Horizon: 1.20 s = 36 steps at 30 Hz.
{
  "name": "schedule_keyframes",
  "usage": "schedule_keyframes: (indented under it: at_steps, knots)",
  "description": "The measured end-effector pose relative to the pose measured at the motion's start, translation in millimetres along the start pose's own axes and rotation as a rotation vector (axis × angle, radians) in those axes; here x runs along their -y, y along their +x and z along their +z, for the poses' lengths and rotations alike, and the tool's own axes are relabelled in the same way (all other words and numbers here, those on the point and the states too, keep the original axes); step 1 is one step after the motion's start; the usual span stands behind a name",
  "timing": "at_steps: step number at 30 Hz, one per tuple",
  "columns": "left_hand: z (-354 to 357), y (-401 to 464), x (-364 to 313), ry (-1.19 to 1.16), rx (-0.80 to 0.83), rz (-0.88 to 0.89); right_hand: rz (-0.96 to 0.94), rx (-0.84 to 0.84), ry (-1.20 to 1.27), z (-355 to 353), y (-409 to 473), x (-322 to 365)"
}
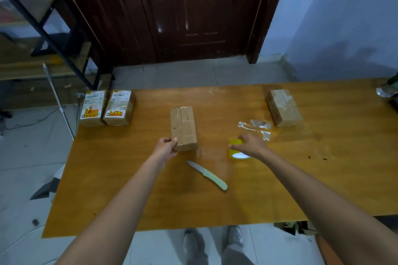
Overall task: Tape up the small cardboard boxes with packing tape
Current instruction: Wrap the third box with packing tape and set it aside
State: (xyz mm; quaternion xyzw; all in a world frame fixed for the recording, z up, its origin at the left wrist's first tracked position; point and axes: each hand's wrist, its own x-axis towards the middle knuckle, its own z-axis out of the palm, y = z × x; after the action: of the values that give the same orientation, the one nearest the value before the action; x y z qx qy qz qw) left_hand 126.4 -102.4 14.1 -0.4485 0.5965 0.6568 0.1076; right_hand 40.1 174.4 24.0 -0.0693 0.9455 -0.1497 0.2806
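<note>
The left hand (165,147) is gripping the near left corner of the small cardboard box (183,128), lying mid-worktop (150,200) with its long axis running away from the person. The right hand (251,145) is curling over the yellow tape roll (236,150), lying just right of the box.

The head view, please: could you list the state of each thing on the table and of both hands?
Middle box: lying flat, near end held by left hand.
Tape roll: on table, gripped by right hand.
Knife: lying loose.
Two labelled boxes: side by side.
Far right box: lying flat, untouched.
</note>
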Motion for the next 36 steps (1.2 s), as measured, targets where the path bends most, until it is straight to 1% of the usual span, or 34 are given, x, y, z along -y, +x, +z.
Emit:
schedule_keyframes:
  at_steps: [2, 4, 7, 9, 10, 12, 16, 20, 23, 25, 27, 29, 30, 31, 32, 33, 34, 35, 36]
  knots:
    - [0.5, 4.6, -3.3, -0.005, -0.008, -0.004, 0.011, 0.016, -0.005, -0.4, 6.4, -2.1]
    - [4.6, 8.1, -6.2, -0.006, -0.017, -0.006, 0.021, 0.046, 0.062, -1.6, 10.5, -5.3]
    - [13.6, 10.7, -10.8, 0.006, -0.027, 0.001, 0.045, 0.079, 0.313, -1.9, 10.2, -11.7]
    - [19.6, 12.7, -14.0, 0.007, -0.022, 0.01, 0.036, 0.098, 0.507, -3.2, 4.9, -13.7]
    - [22.3, 14.0, -15.1, 0.005, -0.02, 0.013, 0.018, 0.113, 0.563, -5.3, 1.5, -12.8]
    - [27.5, 16.8, -17.9, 0.007, -0.018, 0.016, -0.049, 0.145, 0.576, -10.6, -5.0, -8.9]
    - [41.5, 21.7, -22.1, 0.014, -0.016, 0.014, -0.156, 0.155, 0.626, -22.3, -19.5, 1.3]
    - [62.9, 28.2, -24.3, 0.134, 0.013, 0.039, -0.272, 0.147, 0.511, -23.5, -28.0, 7.6]
    - [84.5, 32.3, -23.3, 0.256, 0.066, 0.073, -0.279, 0.136, 0.488, -22.1, -27.9, 4.7]
    - [96.9, 34.8, -17.5, 0.41, 0.097, 0.136, -0.278, 0.124, 0.496, -23.4, -28.3, 2.1]
    - [104.6, 36.7, -7.8, 0.694, 0.105, 0.226, -0.286, 0.128, 0.478, -24.2, -28.9, 0.5]
    - [109.3, 34.5, 1.3, 0.934, 0.074, 0.307, -0.287, 0.136, 0.464, -24.3, -29.5, -0.9]
    - [110.2, 30.8, 4.0, 0.994, 0.031, 0.353, -0.286, 0.137, 0.464, -24.6, -30.2, -1.5]
    - [110.2, 25.7, 4.4, 1.011, -0.032, 0.416, -0.287, 0.131, 0.462, -24.9, -30.6, -2.1]
    - [109.3, 19.9, 2.7, 0.98, -0.102, 0.493, -0.289, 0.125, 0.458, -25.5, -31.0, -2.1]
    - [108.2, 14.2, 0.4, 0.91, -0.154, 0.587, -0.287, 0.122, 0.451, -25.4, -31.3, -2.1]
    - [106.9, 7.6, -2.6, 0.82, -0.156, 0.678, -0.285, 0.124, 0.445, -25.0, -31.5, -1.4]
    - [106.1, 3.4, -4.3, 0.755, -0.086, 0.738, -0.29, 0.124, 0.431, -24.9, -32.3, 0.0]
    - [105.9, -0.4, -4.7, 0.73, 0.048, 0.759, -0.306, 0.115, 0.415, -23.9, -32.9, 1.4]
